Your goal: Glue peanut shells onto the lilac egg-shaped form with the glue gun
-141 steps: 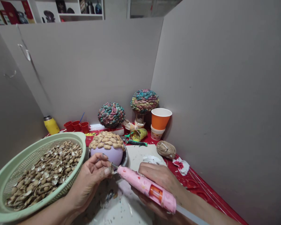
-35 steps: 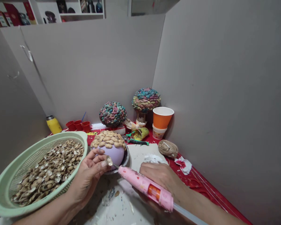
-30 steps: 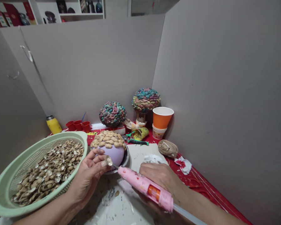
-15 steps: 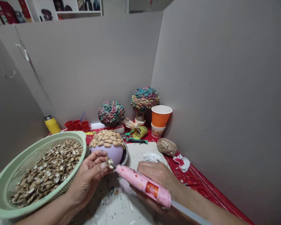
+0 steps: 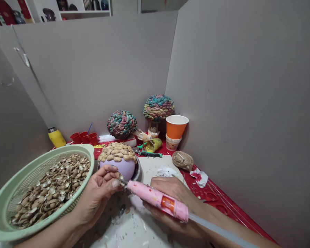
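Observation:
My left hand [image 5: 100, 189] pinches a peanut shell [image 5: 121, 179] between thumb and fingers, hollow side toward the nozzle. My right hand [image 5: 167, 199] is wrapped round a pink hot glue gun [image 5: 155, 198], whose metal tip meets the shell. A long translucent glue stick [image 5: 219, 229] sticks out of the gun's back end. Just behind my left fingers, a lilac balloon [image 5: 119, 168] rests in a dark bowl [image 5: 137, 168]. Rows of peanut shells [image 5: 116, 151] cover its top half. At left stands a green plastic basket [image 5: 89, 155] full of loose shells [image 5: 51, 189].
Two peanut-covered coloured balls [image 5: 122, 124] stand at the back. Beside them are an orange paper cup [image 5: 176, 127], pliers [image 5: 150, 154], a ball of twine [image 5: 182, 160], red cups [image 5: 84, 137] and a yellow bottle [image 5: 56, 137]. Grey panels [image 5: 105, 69] enclose the table. Scraps litter the white board [image 5: 134, 224].
The whole view has shifted slightly. Both hands keep the same hold, with the glue gun's tip still at the peanut shell, which has turned a little.

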A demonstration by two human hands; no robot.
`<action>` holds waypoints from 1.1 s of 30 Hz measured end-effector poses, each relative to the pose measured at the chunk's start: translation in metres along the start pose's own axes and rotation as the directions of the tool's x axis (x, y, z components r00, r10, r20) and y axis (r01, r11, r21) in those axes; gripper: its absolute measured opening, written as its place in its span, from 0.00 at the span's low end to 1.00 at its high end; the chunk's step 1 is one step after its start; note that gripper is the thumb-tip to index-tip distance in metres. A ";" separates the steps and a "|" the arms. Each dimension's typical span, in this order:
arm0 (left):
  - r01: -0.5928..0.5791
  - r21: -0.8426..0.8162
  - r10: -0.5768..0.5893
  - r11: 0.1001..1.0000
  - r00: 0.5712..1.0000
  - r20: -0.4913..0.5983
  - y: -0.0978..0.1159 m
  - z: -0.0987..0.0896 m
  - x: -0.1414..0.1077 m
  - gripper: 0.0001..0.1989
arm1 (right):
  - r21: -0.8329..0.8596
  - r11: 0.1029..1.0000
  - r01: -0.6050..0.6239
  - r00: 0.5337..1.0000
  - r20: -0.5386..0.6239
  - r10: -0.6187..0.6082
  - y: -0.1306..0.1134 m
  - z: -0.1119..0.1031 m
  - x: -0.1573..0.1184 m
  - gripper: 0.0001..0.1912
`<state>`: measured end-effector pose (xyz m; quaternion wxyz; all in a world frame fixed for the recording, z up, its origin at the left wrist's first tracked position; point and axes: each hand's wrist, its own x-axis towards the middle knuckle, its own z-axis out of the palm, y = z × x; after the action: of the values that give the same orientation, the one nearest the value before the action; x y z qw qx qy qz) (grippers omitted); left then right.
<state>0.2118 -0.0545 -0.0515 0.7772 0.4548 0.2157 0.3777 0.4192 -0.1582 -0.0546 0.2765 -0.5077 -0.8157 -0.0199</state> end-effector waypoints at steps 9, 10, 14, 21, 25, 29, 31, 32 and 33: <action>0.005 0.011 -0.005 1.000 0.999 0.044 -0.001 -0.003 0.000 0.15 | 0.118 0.993 -0.024 0.999 0.034 0.021 0.001 0.000 -0.001 0.09; 0.003 0.010 -0.003 1.000 0.999 0.045 -0.001 -0.003 0.000 0.15 | 0.120 0.992 -0.028 0.999 0.026 0.025 0.001 0.000 -0.001 0.09; 0.001 0.022 -0.002 1.000 0.999 0.037 0.000 -0.002 0.000 0.16 | 0.100 0.994 -0.035 0.999 0.022 0.033 -0.001 -0.002 0.000 0.09; 0.007 0.030 -0.008 1.000 1.000 0.029 -0.001 -0.002 0.001 0.16 | 0.144 0.989 -0.032 0.999 -0.037 0.037 -0.002 -0.005 0.002 0.10; 0.021 0.053 -0.023 0.998 0.999 0.034 -0.003 -0.001 0.001 0.16 | 0.089 0.996 -0.030 0.999 -0.010 0.031 -0.001 -0.005 0.001 0.09; 0.036 0.068 -0.038 0.997 0.999 0.026 -0.005 -0.001 -0.001 0.16 | 0.009 1.000 -0.021 0.999 0.031 0.021 -0.001 -0.004 0.000 0.07; 0.037 0.071 -0.039 0.997 0.999 0.017 -0.004 -0.001 -0.002 0.16 | -0.005 1.000 -0.015 1.000 0.010 0.015 0.000 -0.002 -0.001 0.07; 0.038 0.070 -0.039 0.997 0.999 0.015 -0.004 -0.001 -0.002 0.16 | -0.013 1.000 -0.010 1.000 0.006 0.010 0.001 -0.001 -0.001 0.07; 0.037 0.070 -0.039 0.997 0.999 0.016 -0.004 -0.001 -0.002 0.16 | -0.022 1.000 -0.006 1.000 0.002 0.006 0.001 0.000 -0.002 0.07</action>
<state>0.2117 -0.0566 -0.0554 0.7698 0.4806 0.2305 0.3512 0.4208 -0.1589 -0.0557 0.2703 -0.5132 -0.8141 -0.0273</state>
